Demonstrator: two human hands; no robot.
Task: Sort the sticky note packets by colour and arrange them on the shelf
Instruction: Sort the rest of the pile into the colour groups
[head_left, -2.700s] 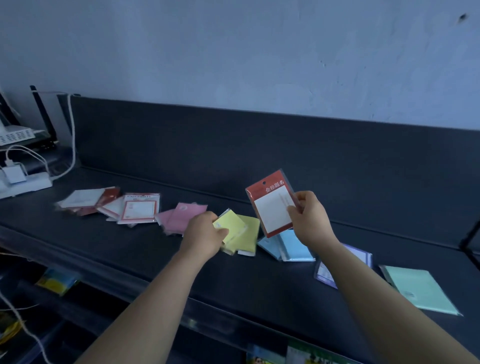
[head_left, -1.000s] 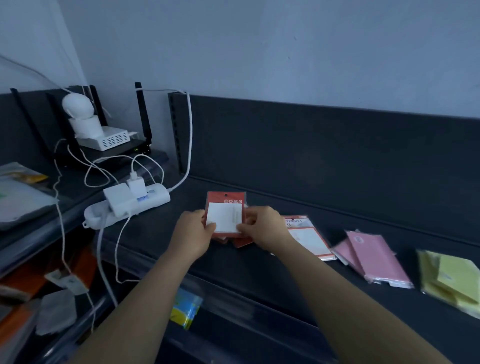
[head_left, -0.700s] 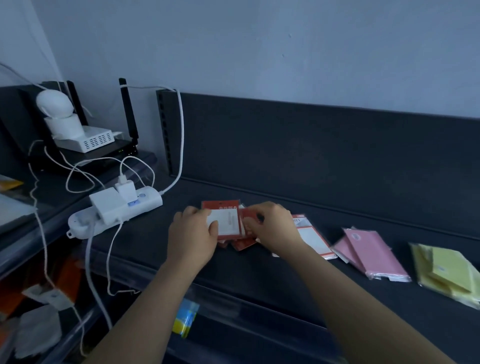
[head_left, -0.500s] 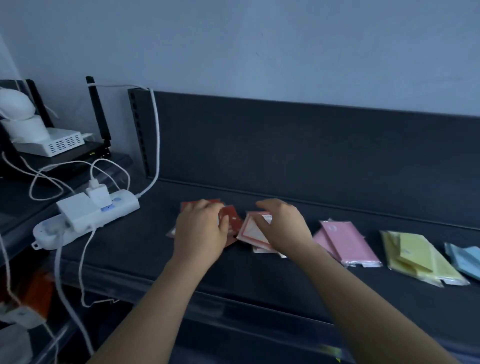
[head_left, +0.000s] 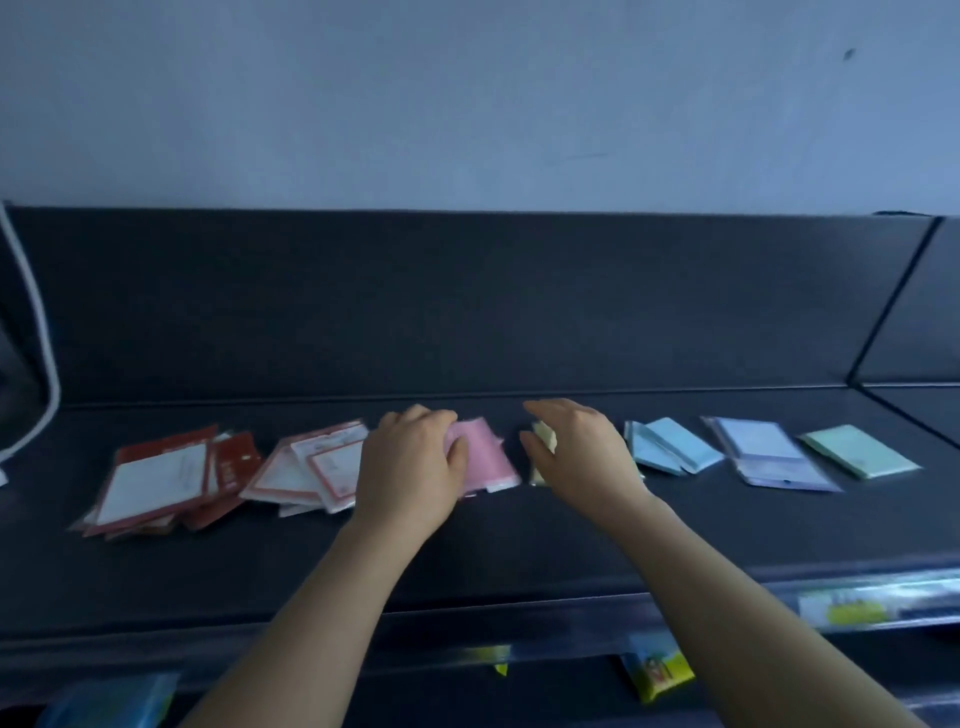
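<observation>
Sticky note packets lie in a row on the dark shelf (head_left: 519, 551). From the left there are red packets (head_left: 156, 478), red-bordered white packets (head_left: 311, 462), pink packets (head_left: 485, 457), yellow packets (head_left: 544, 439), blue packets (head_left: 672, 451), purple packets (head_left: 763, 452) and a green packet (head_left: 860, 456). My left hand (head_left: 410, 467) covers the left part of the pink packets, with fingers curled over their top edge and the thumb on top. My right hand (head_left: 576, 452) hovers with spread fingers over the yellow packets and hides most of them.
A dark back panel (head_left: 467, 301) rises behind the row. A white cable (head_left: 44, 364) hangs at the far left. Below the shelf's front edge, coloured packages (head_left: 657, 670) sit on a lower level, and a label strip (head_left: 852, 605) runs along the right.
Both hands left the red packets and moved right, the left to the pink packets, the right over the yellow ones. The view swung right, showing the blue, purple and green packets.
</observation>
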